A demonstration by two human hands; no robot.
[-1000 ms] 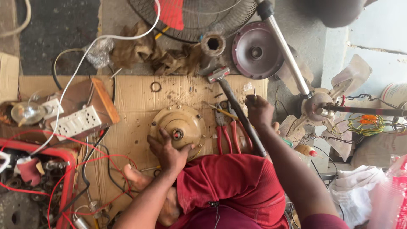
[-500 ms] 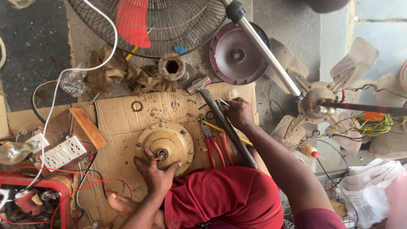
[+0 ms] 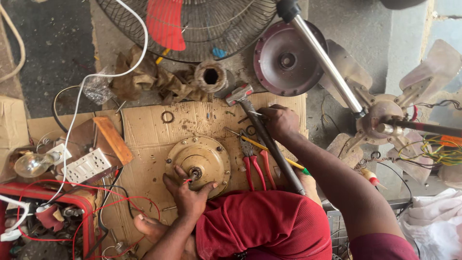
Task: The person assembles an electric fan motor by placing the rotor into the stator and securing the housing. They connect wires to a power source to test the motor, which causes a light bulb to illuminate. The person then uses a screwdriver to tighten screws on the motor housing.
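Left hand [image 3: 187,195] spread open on round motor housing [image 3: 198,161], right hand [image 3: 279,121] closed over small part, contents hidden

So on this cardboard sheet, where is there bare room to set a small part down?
The widest bare cardboard lies between the wooden block and the round motor housing, below the loose ring. A smaller patch sits above the housing. Right of it is crowded: red-handled pliers, screwdriver, hammer and the right hand. The left hand rests on the housing.
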